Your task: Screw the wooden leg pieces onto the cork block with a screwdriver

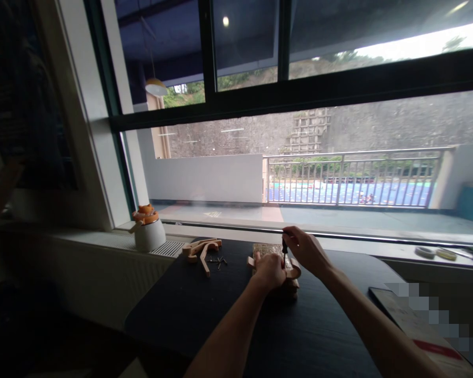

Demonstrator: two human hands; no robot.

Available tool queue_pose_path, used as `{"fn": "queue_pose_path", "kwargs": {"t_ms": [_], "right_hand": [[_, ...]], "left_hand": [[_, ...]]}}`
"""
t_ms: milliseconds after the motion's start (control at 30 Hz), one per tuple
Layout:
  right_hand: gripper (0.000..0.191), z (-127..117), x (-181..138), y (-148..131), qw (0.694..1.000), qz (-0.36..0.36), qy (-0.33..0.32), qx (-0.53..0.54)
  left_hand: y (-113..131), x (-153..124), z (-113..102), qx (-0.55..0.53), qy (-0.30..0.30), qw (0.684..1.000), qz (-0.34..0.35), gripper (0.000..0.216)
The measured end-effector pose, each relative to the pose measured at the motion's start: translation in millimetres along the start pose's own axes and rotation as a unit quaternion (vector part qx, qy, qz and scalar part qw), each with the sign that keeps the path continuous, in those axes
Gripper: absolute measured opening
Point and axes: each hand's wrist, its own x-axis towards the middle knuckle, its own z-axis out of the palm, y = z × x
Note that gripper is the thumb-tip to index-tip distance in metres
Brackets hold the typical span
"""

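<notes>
My right hand point(305, 251) is closed around the dark handle of a screwdriver point(285, 247), which stands upright with its shaft pointing down. Below it lies a pale curved wooden piece point(295, 270), set across a woven, straw-coloured block point(267, 249) on the dark table. My left hand point(268, 271) presses on the wooden piece with its fingers wrapped round it. The screwdriver's tip and most of the wooden piece's middle are hidden by that hand. Further left lie more curved wooden parts point(205, 250) and several small screws point(219, 261).
A grey jar with an orange lid point(150, 231) stands on the windowsill at the table's left. Rolls of tape point(424, 252) sit on the sill to the right. A dark-edged flat object point(382, 300) lies at the table's right edge. The window point(244, 110) rises behind the table point(173, 315).
</notes>
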Motion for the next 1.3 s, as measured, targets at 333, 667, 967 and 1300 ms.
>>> {"fn": "queue_pose_path", "kwargs": {"t_ms": [333, 667, 967, 1300], "right_hand": [[0.029, 0.2, 4.0, -0.6, 0.999, -0.021, 0.000, -0.024], [0.022, -7.4, 6.5, -0.9, 0.995, -0.006, -0.003, -0.102], [0.020, -26.2, 21.5, -20.9, 0.980, -0.058, -0.111, -0.151], [0.031, -17.9, 24.7, -28.6, 0.964, 0.010, -0.166, -0.208]], "left_hand": [[1.9, -1.9, -1.3, 0.000, -0.005, 1.000, -0.010, 0.021], [1.5, -2.4, -2.1, -0.006, -0.004, 1.000, 0.002, 0.020], [2.7, -2.1, -2.0, -0.013, 0.004, 1.000, 0.003, 0.025], [3.1, -1.7, -2.8, -0.009, 0.006, 1.000, -0.005, 0.023]]}}
